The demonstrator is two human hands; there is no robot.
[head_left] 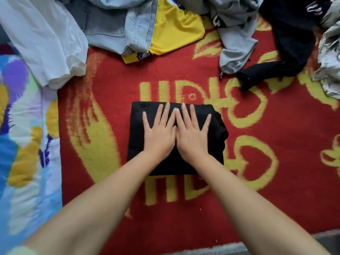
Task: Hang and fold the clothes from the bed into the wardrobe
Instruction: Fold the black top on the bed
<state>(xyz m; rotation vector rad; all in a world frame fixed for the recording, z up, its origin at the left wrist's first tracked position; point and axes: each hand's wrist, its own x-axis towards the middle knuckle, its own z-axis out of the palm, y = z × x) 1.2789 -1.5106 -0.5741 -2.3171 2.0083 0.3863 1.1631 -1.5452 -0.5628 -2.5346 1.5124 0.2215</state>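
A black garment [137, 137] lies folded into a compact rectangle on the red and yellow blanket [276, 181] in the middle of the bed. My left hand [159, 133] and my right hand [193, 135] press flat on top of it, side by side, fingers straight and spread, thumbs touching. The garment's right edge bulges a little past the fold. The wardrobe is out of sight.
Unfolded clothes line the far side: a white shirt [44, 39], a light denim piece [117, 28], a yellow jersey [176, 32], a grey hoodie [237, 37], a black garment [290, 45], a pale patterned cloth [329, 67]. A colourful quilt [24, 144] lies at left.
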